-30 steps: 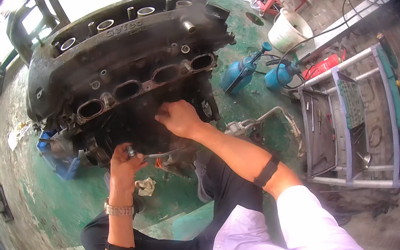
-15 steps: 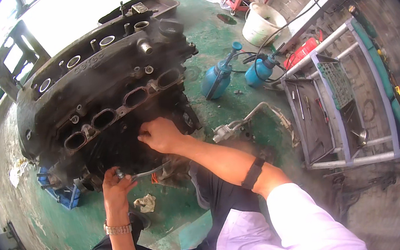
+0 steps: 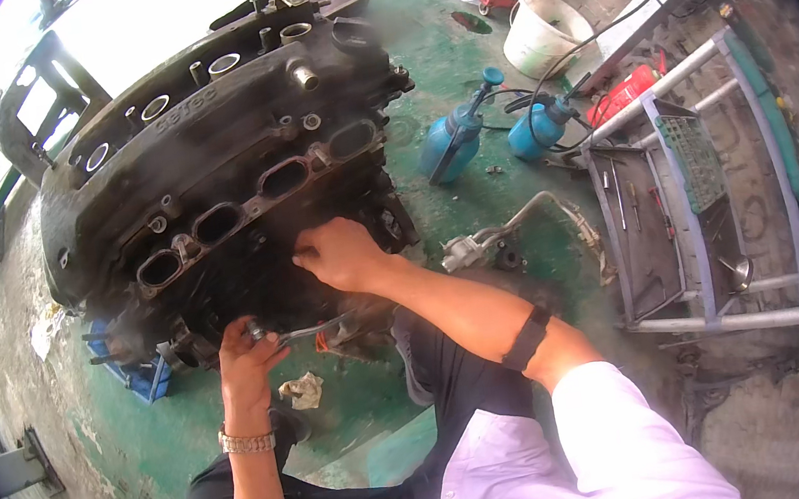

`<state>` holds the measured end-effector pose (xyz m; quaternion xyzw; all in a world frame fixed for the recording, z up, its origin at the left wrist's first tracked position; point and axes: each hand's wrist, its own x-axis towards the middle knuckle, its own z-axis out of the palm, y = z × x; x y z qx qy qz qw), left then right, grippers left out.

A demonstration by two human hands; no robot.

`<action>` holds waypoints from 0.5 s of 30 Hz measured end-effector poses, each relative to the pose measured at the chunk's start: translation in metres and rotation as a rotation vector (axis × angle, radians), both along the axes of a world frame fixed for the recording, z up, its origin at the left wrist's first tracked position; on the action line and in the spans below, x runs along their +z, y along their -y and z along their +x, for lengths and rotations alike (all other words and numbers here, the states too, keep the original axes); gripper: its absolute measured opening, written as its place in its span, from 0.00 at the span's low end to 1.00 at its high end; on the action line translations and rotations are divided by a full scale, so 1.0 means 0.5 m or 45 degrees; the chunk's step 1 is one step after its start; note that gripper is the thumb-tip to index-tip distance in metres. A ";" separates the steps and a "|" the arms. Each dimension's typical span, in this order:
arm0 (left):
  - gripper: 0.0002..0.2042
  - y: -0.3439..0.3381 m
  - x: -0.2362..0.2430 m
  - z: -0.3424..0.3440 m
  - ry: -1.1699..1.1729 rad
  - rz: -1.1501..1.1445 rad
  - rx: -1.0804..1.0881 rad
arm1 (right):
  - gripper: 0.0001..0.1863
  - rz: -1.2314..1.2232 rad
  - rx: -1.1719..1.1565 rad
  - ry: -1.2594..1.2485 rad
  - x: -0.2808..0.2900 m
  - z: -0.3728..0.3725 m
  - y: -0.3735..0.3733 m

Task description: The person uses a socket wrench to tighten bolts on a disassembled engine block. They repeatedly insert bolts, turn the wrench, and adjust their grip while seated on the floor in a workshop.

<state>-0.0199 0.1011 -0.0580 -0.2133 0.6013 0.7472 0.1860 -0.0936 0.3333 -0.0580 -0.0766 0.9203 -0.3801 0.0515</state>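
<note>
A large, dark engine (image 3: 204, 144) fills the upper left, with a row of oval ports along the side facing me. By its lower edge my left hand (image 3: 245, 361) is closed round the head of a ratchet wrench (image 3: 314, 329), whose metal handle points right. My right hand (image 3: 345, 255) is at the engine's side just below the ports, fingers curled together against the dark surface. Whatever those fingers pinch, if anything, is hidden.
Two blue spray bottles (image 3: 451, 145) and a white bucket (image 3: 548, 33) stand beyond the engine's right end. A metal pipe fitting (image 3: 465, 249) lies on the green floor. At right is a tool rack (image 3: 677, 324); a blue crate (image 3: 147, 384) sits under the engine's left end.
The whole scene has shifted slightly right in view. Both hands keep nearly the same places at the engine, and the wrench stays in my left hand.
</note>
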 end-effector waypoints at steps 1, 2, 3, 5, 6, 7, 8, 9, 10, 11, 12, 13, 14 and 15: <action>0.22 0.001 -0.002 -0.001 0.000 0.006 -0.004 | 0.13 0.008 0.005 -0.013 0.000 -0.001 0.001; 0.22 0.001 -0.004 -0.002 0.001 0.013 -0.008 | 0.12 0.014 0.006 -0.015 0.000 -0.001 0.001; 0.22 0.001 -0.006 -0.003 0.009 0.021 -0.006 | 0.12 0.018 -0.001 -0.004 -0.001 -0.002 0.001; 0.22 0.001 -0.008 -0.003 -0.001 0.008 -0.022 | 0.12 0.012 0.008 -0.015 -0.002 -0.003 0.001; 0.22 0.000 -0.008 -0.004 -0.002 0.003 -0.026 | 0.12 0.008 0.005 0.000 -0.002 -0.003 0.001; 0.22 0.000 -0.009 -0.004 0.002 0.003 -0.022 | 0.12 0.001 0.010 -0.014 -0.002 -0.004 0.001; 0.22 0.000 -0.009 -0.004 0.006 0.003 -0.018 | 0.12 -0.005 0.011 -0.014 -0.002 -0.005 0.001; 0.22 0.000 -0.009 -0.004 0.009 0.003 -0.013 | 0.12 -0.006 0.007 0.001 -0.001 -0.005 0.001; 0.24 0.001 -0.009 -0.006 0.002 0.000 -0.033 | 0.12 -0.019 0.011 -0.017 0.000 -0.005 0.000; 0.26 0.001 -0.009 -0.007 -0.005 -0.003 -0.053 | 0.11 -0.026 0.009 -0.018 0.001 -0.004 -0.001; 0.28 0.002 -0.010 -0.007 -0.001 -0.007 -0.066 | 0.11 -0.031 0.004 -0.010 0.002 -0.003 -0.001; 0.27 0.002 -0.010 -0.007 -0.009 -0.002 -0.060 | 0.11 -0.018 0.010 -0.025 0.003 -0.002 -0.001; 0.27 0.000 -0.011 -0.005 -0.008 0.003 -0.049 | 0.11 -0.002 0.013 -0.031 0.005 -0.002 -0.002; 0.27 -0.001 -0.011 -0.005 -0.007 0.009 -0.036 | 0.11 0.018 0.011 -0.024 0.006 -0.002 -0.002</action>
